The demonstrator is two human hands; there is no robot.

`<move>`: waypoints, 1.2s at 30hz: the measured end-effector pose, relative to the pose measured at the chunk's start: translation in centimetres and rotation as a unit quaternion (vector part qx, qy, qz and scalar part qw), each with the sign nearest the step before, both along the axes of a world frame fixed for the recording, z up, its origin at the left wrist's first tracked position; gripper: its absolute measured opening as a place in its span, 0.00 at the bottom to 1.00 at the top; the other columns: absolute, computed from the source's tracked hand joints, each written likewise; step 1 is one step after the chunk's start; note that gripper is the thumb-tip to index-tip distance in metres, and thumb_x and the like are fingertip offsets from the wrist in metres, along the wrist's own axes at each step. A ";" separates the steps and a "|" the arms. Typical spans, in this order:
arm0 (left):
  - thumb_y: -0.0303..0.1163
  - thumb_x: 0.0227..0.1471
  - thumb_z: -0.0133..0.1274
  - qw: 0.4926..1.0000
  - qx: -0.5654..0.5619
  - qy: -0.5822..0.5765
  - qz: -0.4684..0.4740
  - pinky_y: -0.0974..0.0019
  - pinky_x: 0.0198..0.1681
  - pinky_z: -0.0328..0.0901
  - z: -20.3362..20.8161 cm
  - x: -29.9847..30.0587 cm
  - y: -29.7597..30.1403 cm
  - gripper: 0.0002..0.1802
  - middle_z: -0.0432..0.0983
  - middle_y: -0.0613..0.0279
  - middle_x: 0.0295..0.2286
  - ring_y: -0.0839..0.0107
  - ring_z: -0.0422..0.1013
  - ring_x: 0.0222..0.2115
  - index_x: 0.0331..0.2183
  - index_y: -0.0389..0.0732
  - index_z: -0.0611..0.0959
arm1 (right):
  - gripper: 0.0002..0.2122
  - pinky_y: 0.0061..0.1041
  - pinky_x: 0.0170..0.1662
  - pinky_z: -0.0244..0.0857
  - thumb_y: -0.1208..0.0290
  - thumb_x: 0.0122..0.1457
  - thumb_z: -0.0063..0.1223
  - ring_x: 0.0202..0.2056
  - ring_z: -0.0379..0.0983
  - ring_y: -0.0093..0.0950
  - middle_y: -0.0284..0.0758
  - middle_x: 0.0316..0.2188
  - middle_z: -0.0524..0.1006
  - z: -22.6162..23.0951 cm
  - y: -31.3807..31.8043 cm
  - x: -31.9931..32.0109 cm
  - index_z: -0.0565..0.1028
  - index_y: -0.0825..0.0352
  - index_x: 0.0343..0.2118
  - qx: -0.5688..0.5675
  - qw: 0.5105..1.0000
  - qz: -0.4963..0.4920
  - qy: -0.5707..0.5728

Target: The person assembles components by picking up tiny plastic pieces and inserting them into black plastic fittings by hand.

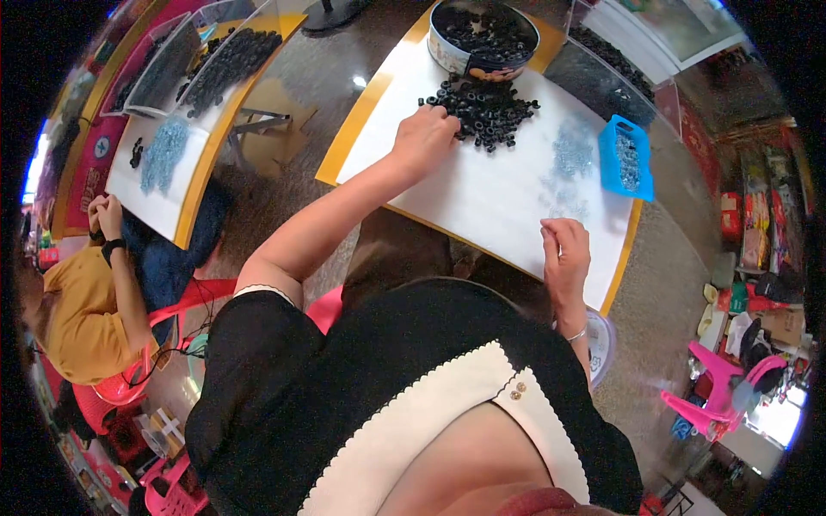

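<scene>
My left hand (426, 139) reaches over the white tabletop (443, 193) to the left edge of a heap of small black ring-shaped pieces (490, 116). Its fingers are bent together against the heap, and the tips are hidden. Lower right, my right hand (566, 254) hovers at the table's near edge, with thumb and fingers drawn together; anything between them is too small to make out. Small clear bluish pieces (572, 159) lie spread beyond it. To their right stands a blue plastic basket (613, 163) holding more such clear pieces.
A round tin (447, 58) with black pieces stands behind the heap, and a clear bin (594, 82) stands at the back right. On the left, a person in a yellow top (99, 301) sits at another table with similar pieces. Pink stools (718, 387) stand on the right.
</scene>
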State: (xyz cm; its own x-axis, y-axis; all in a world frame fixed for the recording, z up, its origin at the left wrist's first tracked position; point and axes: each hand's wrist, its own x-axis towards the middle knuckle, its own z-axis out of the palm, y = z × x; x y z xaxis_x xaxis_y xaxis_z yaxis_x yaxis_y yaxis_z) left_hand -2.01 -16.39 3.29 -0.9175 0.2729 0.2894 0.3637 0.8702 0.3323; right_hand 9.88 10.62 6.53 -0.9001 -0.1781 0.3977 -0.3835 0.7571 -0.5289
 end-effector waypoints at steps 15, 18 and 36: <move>0.25 0.55 0.49 0.506 0.775 -0.378 -0.035 0.74 0.36 0.72 1.2 2.7 1.4 0.14 0.75 0.58 0.32 0.71 0.74 0.32 0.44 0.33 0.74 | 0.04 0.29 0.38 0.63 0.79 0.52 0.52 0.33 0.70 0.35 0.38 0.29 0.73 0.6 -3.9 -2.6 0.75 0.68 0.32 -0.100 0.994 0.051 0.003; 0.24 0.54 0.49 0.431 0.801 -0.416 -0.010 0.74 0.38 0.72 1.2 4.3 3.1 0.14 0.76 0.56 0.33 0.72 0.74 0.32 0.44 0.33 0.74 | 0.05 0.26 0.36 0.65 0.78 0.53 0.52 0.32 0.72 0.32 0.38 0.30 0.74 1.5 -5.6 -3.6 0.75 0.69 0.33 -0.193 0.980 0.031 -0.034; 0.20 0.53 0.48 0.504 0.737 -0.447 -0.057 0.71 0.38 0.73 -3.0 4.9 4.6 0.14 0.74 0.50 0.37 0.69 0.74 0.33 0.44 0.29 0.74 | 0.03 0.30 0.40 0.61 0.76 0.51 0.53 0.33 0.68 0.33 0.35 0.27 0.73 -3.7 1.7 -3.4 0.76 0.65 0.30 -0.013 0.994 -0.094 0.050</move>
State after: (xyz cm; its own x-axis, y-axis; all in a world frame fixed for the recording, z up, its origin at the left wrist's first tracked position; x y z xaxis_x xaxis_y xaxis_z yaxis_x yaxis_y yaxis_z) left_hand 2.88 -11.81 0.33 -0.8632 0.4321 -0.2610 -0.4859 -0.5710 0.6618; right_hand 6.45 12.30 2.87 -0.8726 0.0016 0.4885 -0.2870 0.8076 -0.5152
